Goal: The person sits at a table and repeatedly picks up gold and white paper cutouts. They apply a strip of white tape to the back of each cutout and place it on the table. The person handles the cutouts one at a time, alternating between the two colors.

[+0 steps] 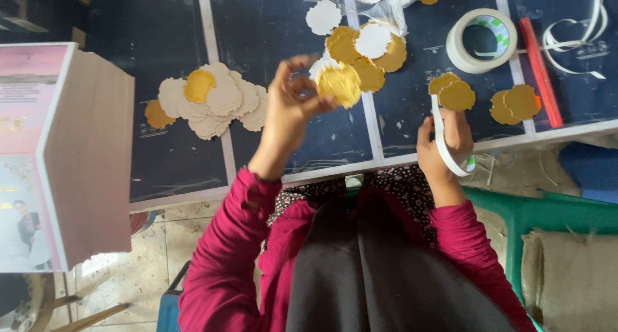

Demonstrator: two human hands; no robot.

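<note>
The person's left hand [288, 107] is raised just above the middle of the frame, its grip pinched on a gold scalloped disc [339, 84] held at the fingertips over the dark table [167, 42]. The right hand [443, 145], right of center near the table's front edge, has its grip closed on a strip of white tape [439, 129] that curves up from the hand toward two gold discs [452, 92] lying just above it. A loose heap of gold and white discs [367, 49] spills from a clear plastic bag [386, 0] at top center, just beyond the held disc. To the left of center lies a flatter pile of cream discs [215, 100] with one gold one on top. A roll of white tape [481, 40] sits at upper right, with a red stick [541, 71] beside it and another pair of gold discs [515, 103] between them. A pale box [84, 158] fills the left edge.
</note>
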